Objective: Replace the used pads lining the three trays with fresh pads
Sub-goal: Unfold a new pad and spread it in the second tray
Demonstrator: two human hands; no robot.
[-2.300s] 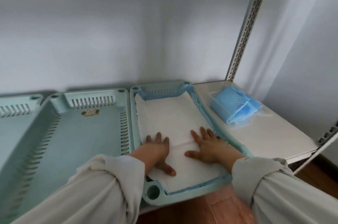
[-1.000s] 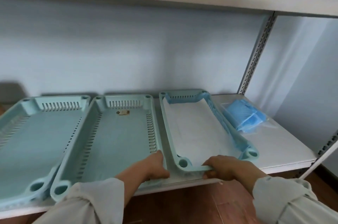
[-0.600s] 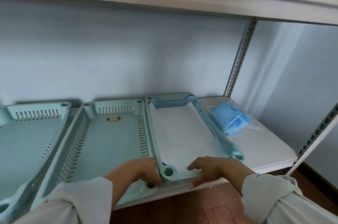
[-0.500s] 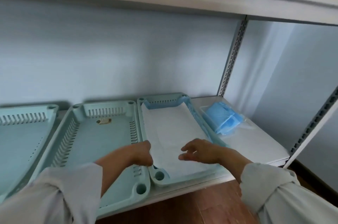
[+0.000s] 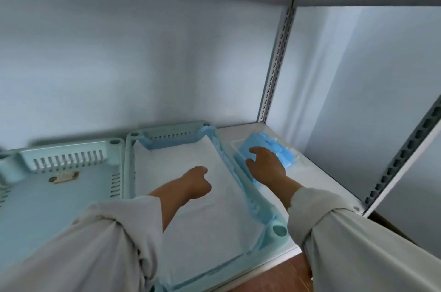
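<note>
Soft cool daylight, dim under the upper shelf, mild overall blur, wide-angle bending at edges

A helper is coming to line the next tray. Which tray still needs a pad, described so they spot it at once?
On the grey shelf, two pale green trays sit side by side left of the blue pad packet. Take the bare tray farther from the packet. The lined tray holds a white pad; this one shows its plastic floor and a small label.

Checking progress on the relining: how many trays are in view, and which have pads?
2. The right tray, under the left hand, holds a white pad; the bare tray sits left. A third may lie off-frame.
</note>
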